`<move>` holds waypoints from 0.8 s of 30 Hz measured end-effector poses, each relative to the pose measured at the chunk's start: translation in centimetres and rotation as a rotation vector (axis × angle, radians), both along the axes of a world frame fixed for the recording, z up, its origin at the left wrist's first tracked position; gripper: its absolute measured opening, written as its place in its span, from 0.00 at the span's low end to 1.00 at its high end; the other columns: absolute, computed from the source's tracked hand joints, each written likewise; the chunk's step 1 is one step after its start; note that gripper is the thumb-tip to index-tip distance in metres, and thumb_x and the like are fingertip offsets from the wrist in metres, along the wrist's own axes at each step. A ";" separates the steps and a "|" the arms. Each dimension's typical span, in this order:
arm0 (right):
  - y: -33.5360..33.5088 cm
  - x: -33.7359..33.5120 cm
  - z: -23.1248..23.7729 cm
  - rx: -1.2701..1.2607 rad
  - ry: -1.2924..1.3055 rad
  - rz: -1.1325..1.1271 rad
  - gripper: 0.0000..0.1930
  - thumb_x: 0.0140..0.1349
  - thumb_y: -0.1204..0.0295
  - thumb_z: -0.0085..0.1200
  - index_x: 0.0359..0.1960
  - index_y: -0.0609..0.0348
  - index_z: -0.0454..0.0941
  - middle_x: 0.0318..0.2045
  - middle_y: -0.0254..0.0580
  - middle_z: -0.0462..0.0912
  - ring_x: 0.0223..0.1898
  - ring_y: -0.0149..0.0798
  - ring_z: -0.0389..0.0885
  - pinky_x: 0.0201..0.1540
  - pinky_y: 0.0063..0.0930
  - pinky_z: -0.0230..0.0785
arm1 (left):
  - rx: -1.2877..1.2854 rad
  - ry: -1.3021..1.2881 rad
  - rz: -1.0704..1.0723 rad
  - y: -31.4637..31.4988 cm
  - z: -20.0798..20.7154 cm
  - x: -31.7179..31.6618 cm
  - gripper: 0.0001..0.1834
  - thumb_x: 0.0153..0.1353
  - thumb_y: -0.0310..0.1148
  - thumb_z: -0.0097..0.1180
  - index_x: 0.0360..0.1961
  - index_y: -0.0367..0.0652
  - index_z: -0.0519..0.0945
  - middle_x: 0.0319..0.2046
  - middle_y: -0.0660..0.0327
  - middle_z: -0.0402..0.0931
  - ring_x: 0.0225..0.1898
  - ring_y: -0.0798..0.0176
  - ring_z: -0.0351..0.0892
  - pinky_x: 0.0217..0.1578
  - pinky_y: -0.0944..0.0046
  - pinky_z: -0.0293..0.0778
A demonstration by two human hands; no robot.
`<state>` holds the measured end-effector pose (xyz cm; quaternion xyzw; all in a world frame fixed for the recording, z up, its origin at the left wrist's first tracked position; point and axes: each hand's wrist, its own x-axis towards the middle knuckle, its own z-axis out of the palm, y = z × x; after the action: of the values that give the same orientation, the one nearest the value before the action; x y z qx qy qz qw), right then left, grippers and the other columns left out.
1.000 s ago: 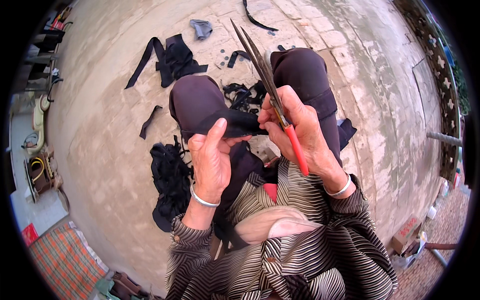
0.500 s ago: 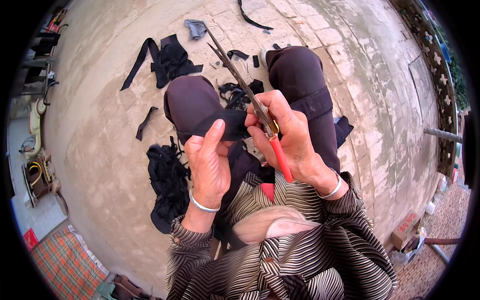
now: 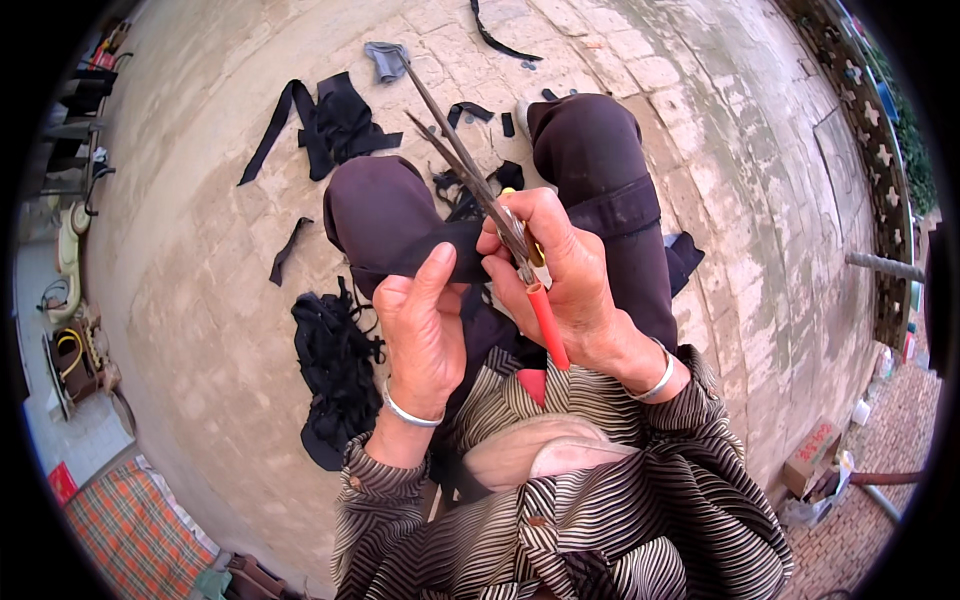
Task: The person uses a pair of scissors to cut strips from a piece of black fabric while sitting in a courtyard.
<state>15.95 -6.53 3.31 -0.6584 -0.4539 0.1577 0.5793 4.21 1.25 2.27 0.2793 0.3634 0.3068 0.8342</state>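
Between my hands, above my lap, a black cloth strip (image 3: 458, 247) is stretched. My left hand (image 3: 424, 335) is closed on its near-left part, thumb pointing up. My right hand (image 3: 567, 275) grips a pair of scissors (image 3: 478, 187) with long dark blades and a red-covered handle; its fingertips also pinch the strip's right end. The blades point away to the upper left, spread a little apart, and do not appear to touch the strip. Part of the other handle, yellowish, is hidden behind my right fingers.
A heap of black cloth (image 3: 335, 375) lies left of my legs. Black cloth pieces (image 3: 345, 120), a grey scrap (image 3: 386, 62) and a curved black strip (image 3: 500, 38) lie on the paved floor ahead. A plaid cloth (image 3: 135, 525) is at lower left, a cardboard box (image 3: 808, 462) at lower right.
The scissor blades have spread further apart. My right hand has shifted slightly left, nearer to my left hand; both still hold the strip.
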 end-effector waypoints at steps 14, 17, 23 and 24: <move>1.2 -0.4 0.0 0.034 -0.743 0.023 0.15 0.50 0.74 0.59 0.41 0.61 0.72 0.23 0.41 0.66 0.24 0.40 0.73 0.24 0.31 0.67 | -0.042 -0.262 -0.067 -0.6 0.2 -0.7 0.10 0.63 0.29 0.62 0.43 0.36 0.82 0.36 0.63 0.81 0.37 0.71 0.78 0.40 0.70 0.73; 1.3 -0.3 -0.6 0.021 -0.677 0.045 0.16 0.51 0.76 0.58 0.42 0.61 0.71 0.25 0.42 0.67 0.25 0.42 0.73 0.25 0.32 0.67 | -0.084 -0.246 -0.031 -0.6 -0.4 -0.8 0.09 0.63 0.28 0.61 0.43 0.36 0.82 0.38 0.63 0.81 0.40 0.70 0.79 0.43 0.69 0.74; 1.2 2.5 0.2 -0.055 -0.533 -0.142 0.22 0.46 0.84 0.59 0.45 0.60 0.69 0.29 0.44 0.71 0.29 0.44 0.77 0.27 0.35 0.70 | 0.042 -0.020 0.080 0.0 0.4 -0.3 0.06 0.66 0.28 0.56 0.36 0.38 0.84 0.37 0.60 0.84 0.38 0.66 0.83 0.42 0.64 0.74; 1.1 3.2 0.3 -0.069 -0.421 -0.202 0.22 0.47 0.87 0.57 0.45 0.60 0.68 0.26 0.42 0.72 0.25 0.40 0.77 0.25 0.31 0.70 | 0.037 -0.041 0.073 0.3 0.4 -0.3 0.07 0.66 0.28 0.55 0.36 0.38 0.84 0.38 0.59 0.84 0.40 0.64 0.83 0.43 0.63 0.74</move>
<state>19.16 -5.38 3.63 -0.7382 -0.4910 -0.0267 0.4618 3.92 1.55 2.71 0.2748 0.3506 0.3493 0.8244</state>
